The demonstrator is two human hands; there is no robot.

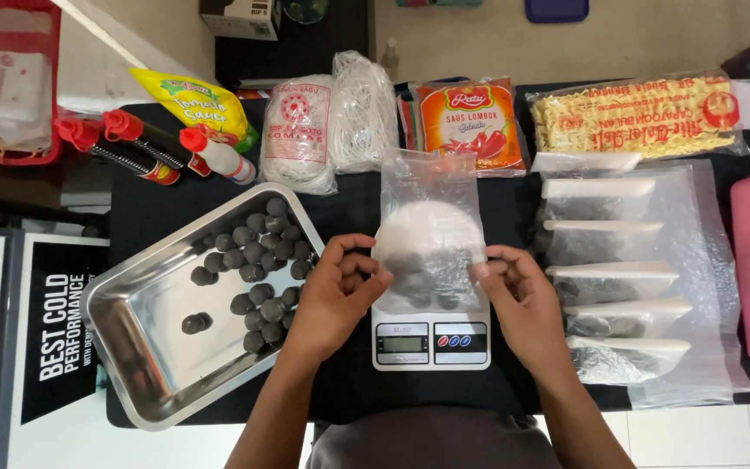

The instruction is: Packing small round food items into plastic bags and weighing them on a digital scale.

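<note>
Fingers (373,276) on bag (428,226), tray (132,321) beside.

Bright, even light falls from above, and shadows are soft and short. The metal tray (145,347) throws pale glare off its floor, and the clear plastic bags (627,287) shine with white patches. Focus is fairly sharp at the centre; edges bend slightly outward and soften.
</note>
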